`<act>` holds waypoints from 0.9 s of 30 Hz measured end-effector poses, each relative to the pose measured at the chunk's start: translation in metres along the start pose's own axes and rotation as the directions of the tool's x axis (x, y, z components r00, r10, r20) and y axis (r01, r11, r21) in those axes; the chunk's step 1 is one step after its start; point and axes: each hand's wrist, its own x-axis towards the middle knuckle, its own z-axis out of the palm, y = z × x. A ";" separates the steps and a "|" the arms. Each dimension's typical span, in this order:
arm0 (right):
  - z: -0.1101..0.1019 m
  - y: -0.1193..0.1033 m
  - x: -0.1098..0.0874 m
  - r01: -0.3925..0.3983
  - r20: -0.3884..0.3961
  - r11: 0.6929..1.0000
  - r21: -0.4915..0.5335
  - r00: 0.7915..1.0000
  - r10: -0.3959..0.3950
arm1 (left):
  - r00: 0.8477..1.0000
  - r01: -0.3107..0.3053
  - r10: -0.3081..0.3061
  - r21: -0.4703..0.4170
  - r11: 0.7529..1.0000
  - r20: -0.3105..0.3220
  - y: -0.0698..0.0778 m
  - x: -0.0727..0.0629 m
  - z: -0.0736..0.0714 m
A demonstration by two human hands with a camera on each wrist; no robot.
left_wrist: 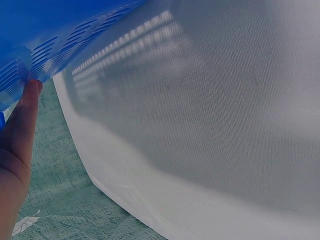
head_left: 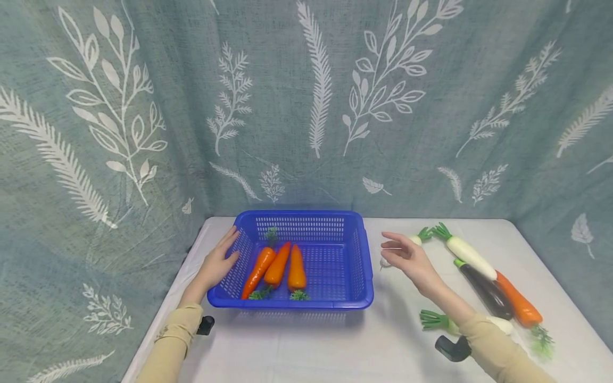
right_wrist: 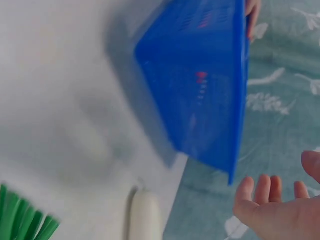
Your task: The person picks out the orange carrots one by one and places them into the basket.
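Observation:
A blue plastic basket [head_left: 311, 304] holds three orange carrots [head_left: 297, 268] with green tops, lying in its left half. My left hand [head_left: 217, 266] is at the basket's left rim, fingers straight and thumb apart. In the left wrist view, a straight finger [left_wrist: 25, 117] lies against the basket's perforated wall; I cannot tell whether it presses. My right hand [head_left: 412, 261] hovers right of the basket, clear of it, with fingers loosely bent and nothing in them. It partly covers a white radish [head_left: 415, 240] behind it.
On the table's right lie another white radish [head_left: 471, 256], a dark eggplant [head_left: 483, 290] and a carrot [head_left: 517, 300]. A third radish [head_left: 500, 323] is partly hidden by my right forearm. A patterned green curtain [head_left: 287, 106] stands behind the white table [head_left: 287, 346].

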 end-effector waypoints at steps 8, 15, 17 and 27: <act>-0.026 0.016 -0.007 -0.036 -0.039 0.996 -0.077 0.999 0.033 | 1.000 0.011 -0.011 -0.003 1.000 0.003 0.001 0.000 0.000; -0.050 0.027 -0.013 -0.074 -0.046 0.990 -0.116 0.997 0.069 | 1.000 0.006 -0.006 -0.012 1.000 0.007 0.002 -0.001 0.001; -0.057 0.028 -0.015 -0.081 -0.048 0.988 -0.129 0.996 0.075 | 1.000 0.010 -0.010 -0.013 1.000 0.009 0.002 -0.001 0.002; -0.091 0.037 -0.021 -0.138 -0.148 0.962 -0.235 0.983 0.105 | 1.000 0.018 -0.018 -0.018 1.000 0.006 0.002 -0.001 0.001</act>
